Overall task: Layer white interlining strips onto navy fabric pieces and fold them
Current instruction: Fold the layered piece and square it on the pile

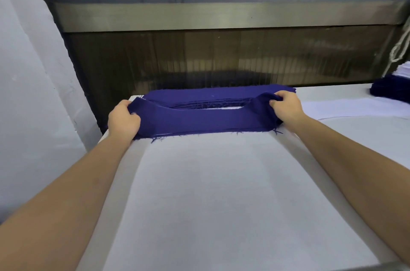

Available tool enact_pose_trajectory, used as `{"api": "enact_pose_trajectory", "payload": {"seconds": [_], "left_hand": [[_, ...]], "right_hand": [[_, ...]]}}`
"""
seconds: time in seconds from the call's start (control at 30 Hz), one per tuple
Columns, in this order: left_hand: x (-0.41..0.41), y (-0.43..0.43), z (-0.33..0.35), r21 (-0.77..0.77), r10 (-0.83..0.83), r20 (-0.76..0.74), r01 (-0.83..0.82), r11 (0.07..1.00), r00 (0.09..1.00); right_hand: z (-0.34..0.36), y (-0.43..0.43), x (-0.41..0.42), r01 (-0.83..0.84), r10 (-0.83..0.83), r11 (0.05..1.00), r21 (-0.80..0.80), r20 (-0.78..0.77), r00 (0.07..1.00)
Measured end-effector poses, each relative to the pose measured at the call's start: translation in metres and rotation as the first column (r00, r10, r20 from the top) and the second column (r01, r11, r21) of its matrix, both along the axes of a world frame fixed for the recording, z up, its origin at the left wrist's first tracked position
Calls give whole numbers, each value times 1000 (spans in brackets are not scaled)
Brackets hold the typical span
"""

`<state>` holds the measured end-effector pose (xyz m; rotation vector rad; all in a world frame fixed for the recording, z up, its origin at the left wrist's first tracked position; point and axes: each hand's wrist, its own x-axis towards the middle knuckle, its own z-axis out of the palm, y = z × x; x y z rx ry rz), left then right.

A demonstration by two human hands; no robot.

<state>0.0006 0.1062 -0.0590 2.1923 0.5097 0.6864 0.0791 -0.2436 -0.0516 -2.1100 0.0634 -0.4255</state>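
Two hands work at the far end of the white table (221, 182). At ten o'clock the left hand (124, 120) curls tightly round the left end of one navy fabric strip (199, 120) lying across the table. At twelve o'clock, just behind it, sits a navy stack (210, 94), perhaps many layers. At one o'clock the right hand (286, 109) pinches the strip's bunched right end. At three o'clock lies one white sheet (355, 107); beyond it, a navy pile (390, 91) carries white pieces (402, 72).
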Motion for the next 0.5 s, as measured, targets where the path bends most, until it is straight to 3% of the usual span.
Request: {"api": "enact_pose_trajectory", "payload": {"seconds": [0.3, 0.5], "left_hand": [[-3, 4, 1, 148, 26, -7, -25, 989, 1000], [-6, 11, 4, 8, 63, 13, -64, 998, 998]], "right_hand": [[-2, 3, -20, -47, 72, 981, -186, 132, 989], [-1, 11, -19, -65, 79, 991, -113, 126, 989]]}}
